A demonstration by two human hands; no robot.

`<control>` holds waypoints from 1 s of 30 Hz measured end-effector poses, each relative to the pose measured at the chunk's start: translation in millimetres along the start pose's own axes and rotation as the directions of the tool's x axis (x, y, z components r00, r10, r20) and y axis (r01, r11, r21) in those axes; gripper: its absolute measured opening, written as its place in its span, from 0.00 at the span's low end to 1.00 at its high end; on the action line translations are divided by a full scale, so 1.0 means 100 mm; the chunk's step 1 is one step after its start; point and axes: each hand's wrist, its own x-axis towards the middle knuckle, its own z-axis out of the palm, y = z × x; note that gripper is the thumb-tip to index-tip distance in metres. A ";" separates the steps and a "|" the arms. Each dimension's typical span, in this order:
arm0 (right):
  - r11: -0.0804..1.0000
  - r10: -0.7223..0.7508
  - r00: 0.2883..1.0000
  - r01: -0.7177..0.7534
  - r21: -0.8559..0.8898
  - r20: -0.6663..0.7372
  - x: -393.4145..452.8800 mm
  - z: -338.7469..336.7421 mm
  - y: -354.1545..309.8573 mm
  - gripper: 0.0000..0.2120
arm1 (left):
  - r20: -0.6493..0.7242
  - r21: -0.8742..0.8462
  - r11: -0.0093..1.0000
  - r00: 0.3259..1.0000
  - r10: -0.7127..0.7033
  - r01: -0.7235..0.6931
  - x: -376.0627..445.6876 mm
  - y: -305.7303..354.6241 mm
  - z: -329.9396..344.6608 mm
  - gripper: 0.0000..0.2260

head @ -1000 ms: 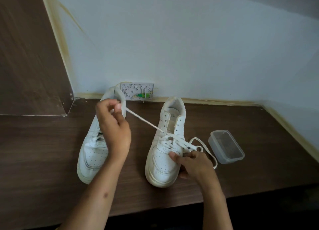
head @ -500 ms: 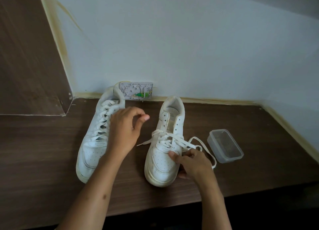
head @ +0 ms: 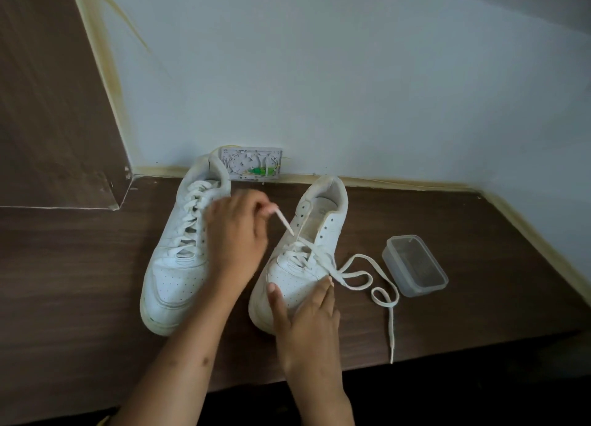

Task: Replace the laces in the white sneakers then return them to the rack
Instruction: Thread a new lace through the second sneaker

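Pinching lace tip (head: 284, 222), left hand (head: 235, 243) grip above right sneaker (head: 307, 252); right hand (head: 307, 313) flat on toe.

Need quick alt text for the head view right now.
Left hand pinches a lace end over the half-laced right sneaker; right hand steadies its toe. The laced left sneaker and a plastic tub sit alongside.
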 end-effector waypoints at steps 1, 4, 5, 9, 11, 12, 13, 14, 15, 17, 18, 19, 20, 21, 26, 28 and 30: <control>1.000 -0.001 1.000 0.001 0.012 0.001 0.01 0.00 0.00 0.47 | -0.092 -0.036 0.996 0.992 -0.084 0.081 0.03 -0.01 -0.05 0.09; 0.999 -0.043 0.999 0.043 -0.017 -0.004 0.03 0.01 -0.01 0.39 | -0.262 -0.058 0.973 0.937 -0.229 0.222 0.06 -0.05 -0.17 0.04; 0.997 -0.065 0.998 0.064 -0.051 -0.018 0.03 0.02 -0.02 0.36 | -0.249 -0.029 0.977 0.945 -0.213 0.212 0.06 -0.07 -0.19 0.05; 0.987 -0.112 0.992 0.104 -0.121 -0.059 0.03 0.07 -0.02 0.34 | 0.203 -0.067 0.992 0.972 0.118 -0.107 0.02 -0.07 -0.09 0.10; 0.979 -0.104 0.994 0.097 -0.177 -0.028 0.02 0.08 -0.02 0.41 | 0.304 -0.122 0.982 0.936 0.176 -0.145 -0.04 -0.04 -0.01 0.12; 0.974 -0.098 0.995 0.093 -0.206 -0.017 0.02 0.09 -0.02 0.44 | 0.296 -0.130 0.982 0.940 0.170 -0.137 -0.05 -0.04 0.02 0.11; 0.970 -0.098 0.995 0.092 -0.227 -0.015 0.02 0.10 -0.02 0.45 | 0.269 -0.119 0.985 0.950 0.156 -0.128 -0.05 -0.06 0.02 0.08; 0.966 -0.101 0.995 0.094 -0.243 -0.018 0.03 0.10 -0.01 0.45 | 0.235 -0.091 0.989 0.963 0.135 -0.116 -0.04 -0.07 0.02 0.05; 0.963 -0.104 0.994 0.096 -0.254 -0.021 0.03 0.10 0.00 0.45 | 0.209 -0.064 0.993 0.972 0.107 -0.095 -0.01 -0.09 0.00 0.04; 0.958 -0.110 0.994 0.099 -0.270 -0.024 0.04 0.11 0.01 0.44 | 0.185 -0.043 0.997 0.980 0.066 -0.059 0.01 -0.12 -0.05 0.03; 0.956 -0.112 0.993 0.101 -0.277 -0.023 0.05 0.11 0.01 0.43 | 0.198 -0.045 0.997 0.978 0.063 -0.056 0.02 -0.12 -0.06 0.05; 0.954 -0.113 0.993 0.103 -0.283 -0.020 0.05 0.10 0.01 0.42 | 0.224 -0.047 0.997 0.972 0.071 -0.062 0.01 -0.10 -0.06 0.08; 0.953 -0.112 0.994 0.102 -0.287 -0.017 0.04 0.10 0.01 0.42 | 0.258 -0.051 0.996 0.962 0.085 -0.074 -0.01 -0.08 -0.05 0.10; 0.952 -0.108 0.994 0.100 -0.289 -0.013 0.04 0.09 0.00 0.41 | 0.283 -0.053 0.995 0.954 0.095 -0.084 -0.03 -0.05 -0.02 0.11; 0.940 -0.115 0.993 0.108 -0.323 -0.002 0.05 0.08 0.00 0.42 | 0.088 -0.002 0.998 0.994 0.062 -0.062 0.01 -0.09 -0.04 0.06; 0.941 -0.111 0.994 0.108 -0.320 0.010 0.05 0.08 0.01 0.43 | -0.132 -0.050 0.996 0.988 -0.083 0.077 0.09 -0.16 -0.17 0.06; 0.944 -0.111 0.994 0.111 -0.311 0.016 0.06 0.07 0.03 0.43 | -0.298 -0.046 0.984 0.938 -0.175 0.170 0.11 -0.19 -0.26 0.03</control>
